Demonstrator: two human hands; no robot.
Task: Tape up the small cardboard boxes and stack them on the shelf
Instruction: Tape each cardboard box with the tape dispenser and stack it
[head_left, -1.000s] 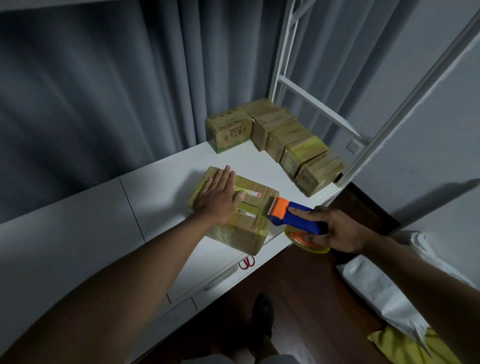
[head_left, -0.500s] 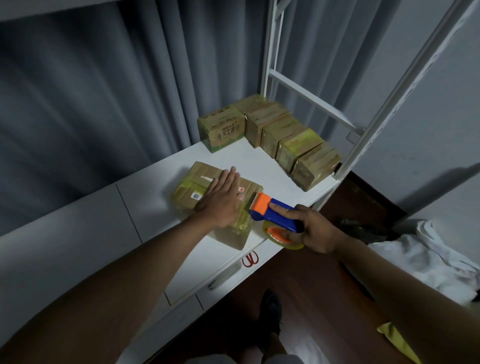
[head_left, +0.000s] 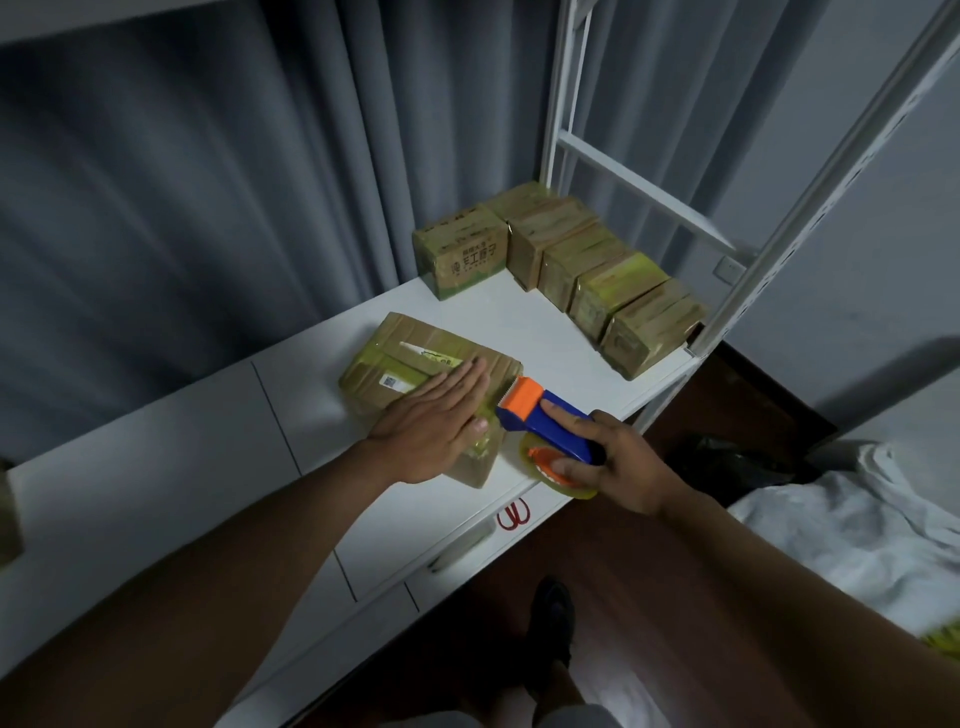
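Observation:
A small cardboard box (head_left: 410, 358) wrapped in clear tape lies on the white cabinet top (head_left: 171, 467). My left hand (head_left: 436, 421) presses flat on its near half, fingers straight and together. My right hand (head_left: 608, 462) grips a blue and orange tape dispenser (head_left: 540, 415) with its roll of clear tape, the orange head touching the box's right edge. Several taped boxes (head_left: 587, 270) stand in a row at the back right of the cabinet top, beside the white shelf frame (head_left: 769, 228).
Grey curtains hang behind the cabinet. Red scissors (head_left: 514, 514) hang at the drawer front below the cabinet edge. A white cloth (head_left: 852, 525) lies to the right over the dark wood floor. My foot (head_left: 553, 608) stands below near the drawers.
The box has turned and slid left under my left hand. My right hand with the dispenser has followed it left, staying at the box's right edge.

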